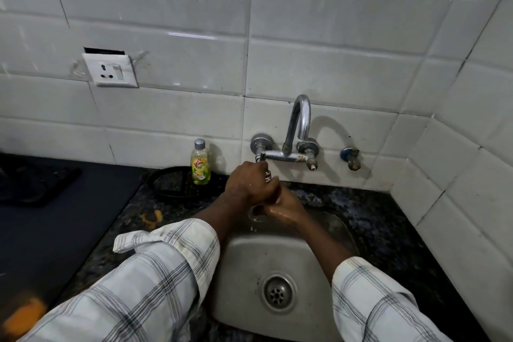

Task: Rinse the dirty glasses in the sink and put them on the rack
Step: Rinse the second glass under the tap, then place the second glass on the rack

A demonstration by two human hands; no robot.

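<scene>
Steel sink [244, 258] set in a dark speckled counter [383, 219], with the drain [277, 292] at the near side. Both hands meet over the far rim of the basin, just below the wall tap [299, 125].

Glass [254, 212] – clear and mostly hidden. Only the rim and a bit of wall show, just left of the right fingers. The mouth points left and slightly toward the camera, so the long axis looks close to horizontal, running left to right, with the base buried in the palm. Exact tilt can't be read.

Right grip [283, 207]: wet, fingers wrapped round the glass, held above the sink's far edge.

Left grip [248, 183]: reaches across from the left and sits on top of the right grip, touching it, with fingers curled down. Whether they pinch the glass or only rest on the other hand – cannot tell. The knuckles are just under the tap's left valve handle.

A few droplets hang below the glass.

Around it:
- A yellow-green soap bottle [200, 165] stands upright on the counter against the white tiles, left of the tap.
- A black ring [166, 183] lies flat beside the bottle.
- A white socket [111, 71] is on the wall, up and to the left.
- Checked sleeves [155, 272] are rolled back on both forearms.
- An orange blur sits in the bottom-left corner, not identifiable.
</scene>
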